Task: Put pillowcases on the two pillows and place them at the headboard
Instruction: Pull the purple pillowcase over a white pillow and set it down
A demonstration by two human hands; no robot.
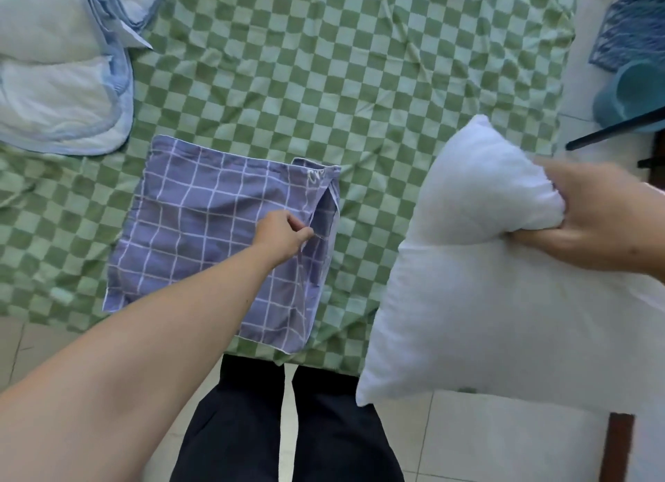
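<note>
While the left hand reaches over the bed, its fingers are pinched together on the open edge of the blue-violet grid pillowcase. Pillowcase: lies flat on green/white checked sheet, near bed's front edge, opening w/ folded flap toward the right. Right hand: fingers clamped round a bunched top edge of the bare white pillow, thumb side up. Pillow: held off the bed, to the right of pillowcase & apart from it, lower corner hanging over the tiled floor. 2nd item, top left: white pillow w/ light blue trim, on the bed, well apart from pillowcase; can't tell if cased. Far right: blue patterned cloth & teal round object, beside bed. Bottom centre: person's dark trousers, standing against bed edge.
</note>
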